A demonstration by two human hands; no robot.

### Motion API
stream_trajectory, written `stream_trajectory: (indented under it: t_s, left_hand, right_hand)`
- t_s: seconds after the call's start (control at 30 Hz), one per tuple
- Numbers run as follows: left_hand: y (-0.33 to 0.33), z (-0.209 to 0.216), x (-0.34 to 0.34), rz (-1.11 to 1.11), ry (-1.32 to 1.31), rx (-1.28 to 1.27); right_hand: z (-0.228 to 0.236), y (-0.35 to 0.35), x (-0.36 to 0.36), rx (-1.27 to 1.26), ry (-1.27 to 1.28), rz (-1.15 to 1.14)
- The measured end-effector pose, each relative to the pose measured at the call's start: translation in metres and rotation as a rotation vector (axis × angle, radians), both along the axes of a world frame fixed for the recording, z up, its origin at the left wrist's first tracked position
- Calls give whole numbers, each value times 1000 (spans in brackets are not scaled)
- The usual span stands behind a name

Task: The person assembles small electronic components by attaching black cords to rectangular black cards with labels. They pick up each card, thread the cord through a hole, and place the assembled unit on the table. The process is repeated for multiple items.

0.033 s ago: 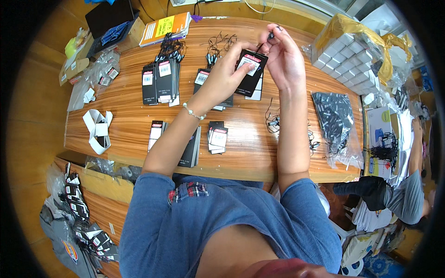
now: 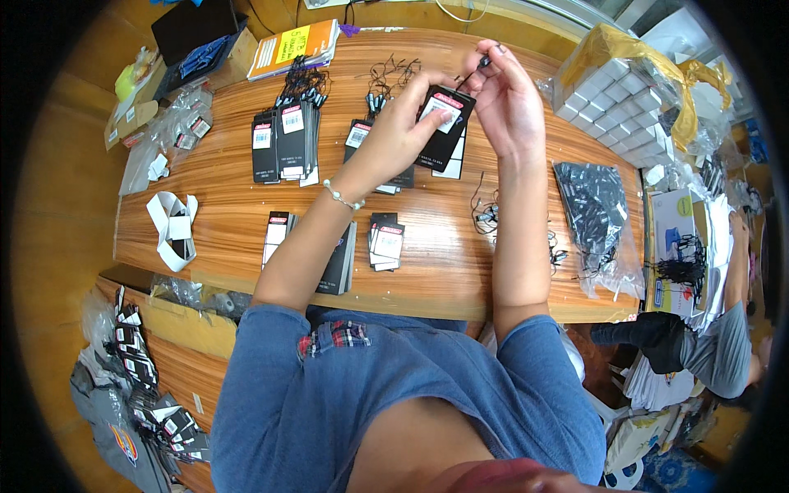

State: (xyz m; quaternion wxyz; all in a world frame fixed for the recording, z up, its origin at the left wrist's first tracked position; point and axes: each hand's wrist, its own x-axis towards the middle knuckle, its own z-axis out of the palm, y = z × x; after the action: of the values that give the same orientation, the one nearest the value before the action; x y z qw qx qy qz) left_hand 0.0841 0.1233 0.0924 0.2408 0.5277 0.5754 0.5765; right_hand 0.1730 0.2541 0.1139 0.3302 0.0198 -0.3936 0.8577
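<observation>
So, at the frame's upper centre, our left hand (image 2: 404, 131) pinches a black tag (image 2: 441, 150) between thumb and fingers, while just to its right our right hand (image 2: 511, 111) pinches the dark cord (image 2: 466, 80) with curled fingertips.

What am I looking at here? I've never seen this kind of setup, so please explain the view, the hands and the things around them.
There is no robot: these are a person's own bare hands, seen from a wide fisheye camera worn on the head, looking down. That is why straight edges bend.

The left hand holds a black rectangular card tag with a white label. The right hand pinches a thin black cord by the tag's top edge.

On the brown striped wooden table lie stacked black tags with cords, a clear plastic bag of small black pieces and, at the far right, a block of small white boxes.
</observation>
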Motion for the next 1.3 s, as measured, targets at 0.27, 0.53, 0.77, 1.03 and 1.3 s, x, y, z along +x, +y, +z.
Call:
stream_trajectory:
  t_s: [0.27, 0.53, 0.77, 1.03, 1.3]
  left_hand:
    - [-42, -18, -77, 94, -13, -149]
    - [-41, -79, -108, 299, 71, -436]
    - [-36, -76, -104, 341, 519, -433]
    - [-49, -76, -83, 372, 510, -330]
    - [-47, -86, -84, 221, 477, -435]
  right_hand:
    - [-18, -11, -22, 25, -212, -186]
    - [-36, 17, -125, 367, -680, -85]
    - [-80, 38, -161, 530, -894, -134]
    - [-116, 17, -77, 1200, -912, -270]
    - [-124, -26, -43, 1203, -1056, -278]
